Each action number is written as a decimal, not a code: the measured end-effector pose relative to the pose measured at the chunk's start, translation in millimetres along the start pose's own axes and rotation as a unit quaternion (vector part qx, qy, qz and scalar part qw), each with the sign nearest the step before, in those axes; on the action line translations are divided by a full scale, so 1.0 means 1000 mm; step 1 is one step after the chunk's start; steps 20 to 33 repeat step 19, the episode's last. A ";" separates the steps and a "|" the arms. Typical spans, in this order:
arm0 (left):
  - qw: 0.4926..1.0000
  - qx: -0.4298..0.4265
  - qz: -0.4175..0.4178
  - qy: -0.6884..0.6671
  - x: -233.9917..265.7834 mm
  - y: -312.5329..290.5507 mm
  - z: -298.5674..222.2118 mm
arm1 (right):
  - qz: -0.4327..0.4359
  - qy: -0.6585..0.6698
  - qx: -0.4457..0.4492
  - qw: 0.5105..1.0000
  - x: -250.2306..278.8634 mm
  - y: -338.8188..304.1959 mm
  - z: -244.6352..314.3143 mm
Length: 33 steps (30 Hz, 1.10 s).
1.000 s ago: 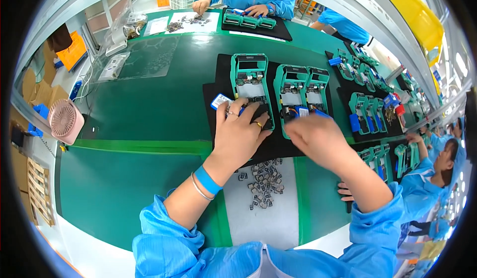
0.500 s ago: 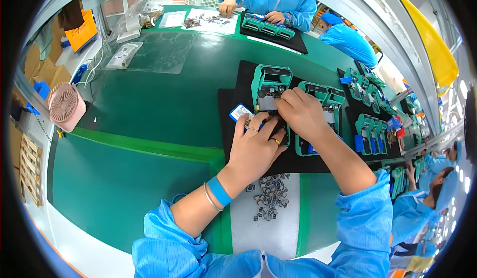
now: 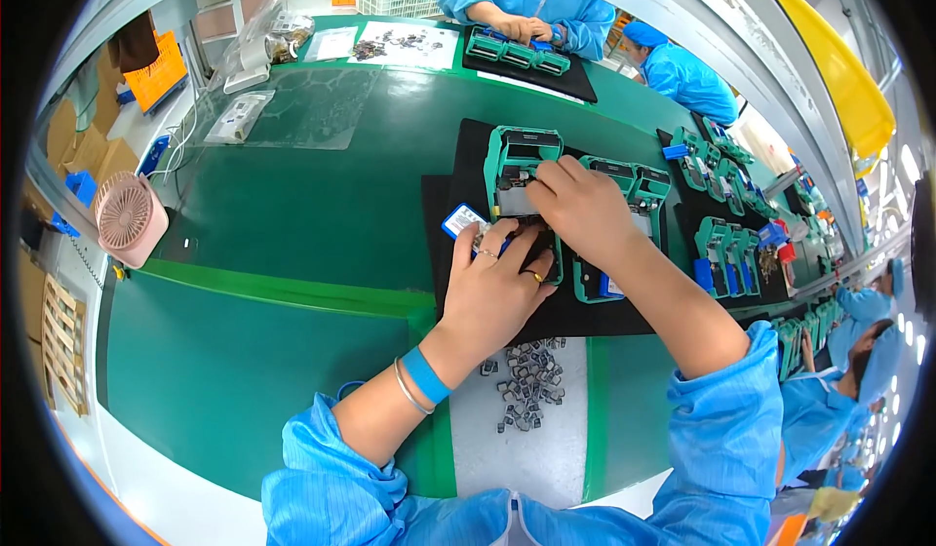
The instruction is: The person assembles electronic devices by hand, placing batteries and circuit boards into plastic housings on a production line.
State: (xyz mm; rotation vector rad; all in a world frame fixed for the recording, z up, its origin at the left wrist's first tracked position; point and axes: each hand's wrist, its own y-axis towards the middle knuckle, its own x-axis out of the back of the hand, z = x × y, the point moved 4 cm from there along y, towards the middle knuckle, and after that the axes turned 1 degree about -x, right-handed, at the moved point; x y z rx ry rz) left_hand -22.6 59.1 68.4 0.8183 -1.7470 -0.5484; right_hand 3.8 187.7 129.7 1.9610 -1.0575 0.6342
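An open green plastic housing point(image 3: 495, 164) with a dark slot at its top and a grey panel inside lies on a black mat point(image 3: 472, 146). My left hand point(image 3: 492, 283) is curled over its lower part, fingers bent and gripping it. Beside those fingers, a blue block with a white label point(image 3: 462, 218) sticks out at the housing's left side. My right hand point(image 3: 585, 207) is closed in a pinch over the housing's right inner edge. Whatever lies between its fingertips is hidden. Just right of it, two more green housings point(image 3: 648, 187) lie side by side, partly covered by my forearm.
Small metal-and-black parts point(image 3: 531, 380) lie scattered on a white strip before me. More green housings point(image 3: 717, 244) stand on mats at right. A pink fan point(image 3: 131, 216) stands at left. Across the bench a co-worker point(image 3: 531, 5) handles similar housings; a clear bag point(image 3: 239, 117) lies far left.
My hands stay at the same housing, with the right fingertips shifted slightly along its edge. The view has moved a little. The co-worker's hands have come together over their housings.
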 end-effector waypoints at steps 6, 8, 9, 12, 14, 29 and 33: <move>1.000 -0.007 0.021 0.006 -0.001 0.002 -0.003 | 0.053 -0.043 -0.076 0.995 -0.009 -0.001 0.001; 1.000 -0.015 0.007 0.016 -0.001 0.004 -0.004 | 0.040 -0.029 -0.102 0.994 -0.002 -0.005 -0.004; 0.999 -0.025 0.016 0.013 0.001 0.005 -0.003 | 0.027 -0.015 -0.123 0.992 0.003 -0.009 -0.007; 0.996 -0.043 0.055 0.062 0.007 0.009 0.002 | -0.011 0.127 -0.204 0.971 0.033 -0.033 -0.002; 0.994 -0.056 0.063 0.068 0.012 0.008 0.007 | -0.024 0.223 -0.249 0.942 0.054 -0.059 0.009; 0.990 -0.089 0.077 0.072 0.021 0.008 0.008 | 0.061 0.324 -0.299 0.895 0.075 -0.144 0.059; 0.990 -0.089 0.077 0.072 0.021 0.008 0.008 | 0.061 0.324 -0.299 0.895 0.075 -0.144 0.059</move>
